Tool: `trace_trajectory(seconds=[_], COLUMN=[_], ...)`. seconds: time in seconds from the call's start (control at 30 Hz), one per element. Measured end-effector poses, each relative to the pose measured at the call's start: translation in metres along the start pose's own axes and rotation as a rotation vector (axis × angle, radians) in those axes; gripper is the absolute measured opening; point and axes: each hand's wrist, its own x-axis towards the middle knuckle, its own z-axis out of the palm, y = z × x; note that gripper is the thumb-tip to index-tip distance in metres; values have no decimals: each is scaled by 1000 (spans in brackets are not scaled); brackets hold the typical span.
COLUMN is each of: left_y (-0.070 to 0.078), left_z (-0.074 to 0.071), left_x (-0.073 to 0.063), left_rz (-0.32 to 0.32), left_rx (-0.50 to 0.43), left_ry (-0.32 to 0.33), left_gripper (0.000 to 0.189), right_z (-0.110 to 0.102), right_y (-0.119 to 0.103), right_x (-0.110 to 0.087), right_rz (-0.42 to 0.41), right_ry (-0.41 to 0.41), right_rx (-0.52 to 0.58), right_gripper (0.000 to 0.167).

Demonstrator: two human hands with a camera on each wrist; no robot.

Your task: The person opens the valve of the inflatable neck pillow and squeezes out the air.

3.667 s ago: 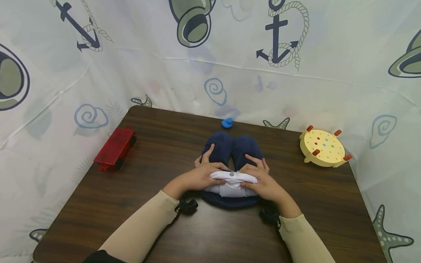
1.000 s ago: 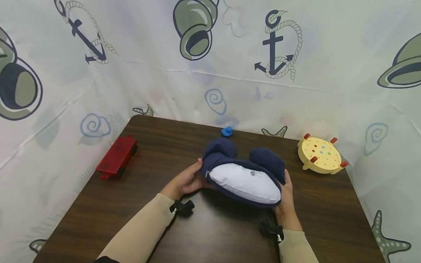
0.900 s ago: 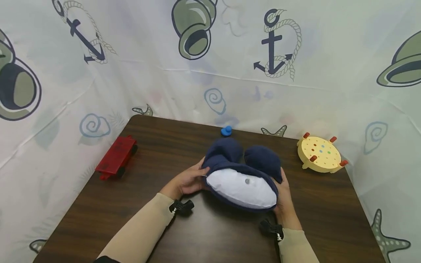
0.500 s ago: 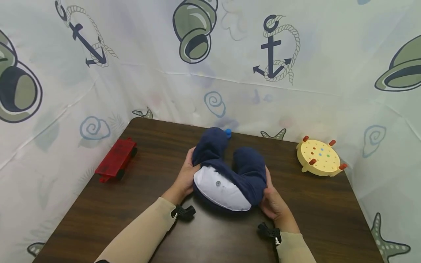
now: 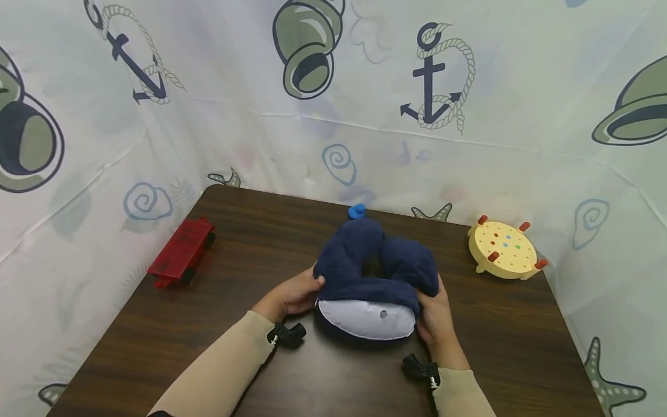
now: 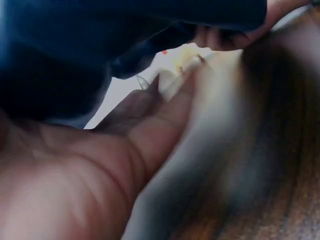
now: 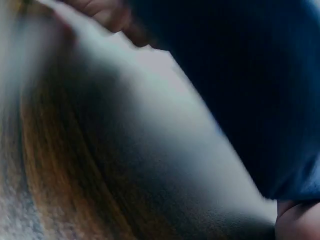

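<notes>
A navy U-shaped neck pillow [image 5: 344, 260] is held up a little over the table in the head view, its two rounded ends toward the back. Along its front edge shows a white panel [image 5: 359, 321] with a round grey button. My left hand [image 5: 293, 295] grips the pillow's left side, thumb on top; its other fingers are mostly hidden there. My right hand [image 5: 436, 315] holds the right side, most of its fingers hidden behind the cloth. Both wrist views are blurred; dark blue fabric fills the top of the left one and the right of the other.
On the dark wooden table [image 5: 260, 231], a red wheeled cart [image 5: 182, 252] lies at the left edge. A small blue knob-like piece [image 5: 356, 211] sits at the back, behind the pillow. A yellow round toy with red pegs [image 5: 502, 249] stands at the back right, near the patterned cloth wall.
Both hands first gripped the white part with the pillow lying on the table. They then lifted it and tilted it from side to side; since half a second ago it has swung back rightward.
</notes>
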Motion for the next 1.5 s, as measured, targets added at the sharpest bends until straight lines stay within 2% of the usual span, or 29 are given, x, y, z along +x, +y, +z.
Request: trace_trajectory(seconds=[0.07, 0.13, 0.23, 0.27, 0.33, 0.43, 0.5, 0.63, 0.7, 0.8, 0.9, 0.97, 1.07, 1.13, 1.2, 1.23, 1.33, 1.4, 1.43, 1.5], left_y=[1, 2, 3, 2, 2, 0, 0, 1, 1, 2, 3, 3, 2, 1, 1, 1, 2, 2, 2, 2], left_z=[2, 4, 6, 7, 7, 7, 6, 3, 1, -1, -2, -2, -3, -4, -4, -5, -4, -4, -4, -3], left_x=[4, 9, 14, 15, 15, 16, 16, 14, 13, 10, 9, 10, 11, 12, 12, 13, 14, 15, 15, 15], left_rz=[8, 46, 133, 154, 183, 212, 214, 176, 137, 81, 33, 31, 51, 75, 80, 81, 57, 47, 41, 32], left_rx=[39, 78, 158, 189, 274, 367, 399, 371, 340, 292, 274, 311, 409, 484, 525, 534, 518, 462, 432, 375], left_ry=[42, 125, 229, 245, 253, 228, 216, 189, 175, 148, 133, 133, 120, 113, 119, 126, 162, 166, 156, 140], left_gripper=[118, 115, 100, 93, 81, 67, 64, 59, 66, 89, 103, 98, 76, 66, 71, 76, 89, 93, 94, 103], right_z=[-1, -1, -2, -2, -3, -2, -2, -4, -5, -6, -6, -7, -10, -11, -11, -10, -7, -6, -6, -6], right_y=[1, 2, 2, 1, -1, -4, -6, -7, -5, -3, -2, -3, -5, -7, -8, -9, -9, -7, -6, -4], right_x=[1, 1, 2, 2, 1, 0, 0, 0, -1, -1, -2, -2, -1, 0, 1, 1, 2, 1, 1, 0], right_rz=[-3, -3, 10, 25, 62, 121, 144, 113, 74, 38, 44, 52, 57, 71, 104, 112, 128, 103, 86, 64], right_ry=[-49, -147, -310, -350, -396, -358, -297, -153, -71, 30, 20, -55, -215, -311, -335, -318, -164, -64, -35, -30], right_rx=[41, 59, 37, 14, -34, -109, -149, -198, -197, -174, -146, -154, -155, -152, -151, -160, -196, -206, -205, -181], right_gripper=[67, 65, 87, 95, 102, 95, 86, 66, 49, 28, 25, 45, 86, 97, 89, 83, 64, 47, 38, 23])
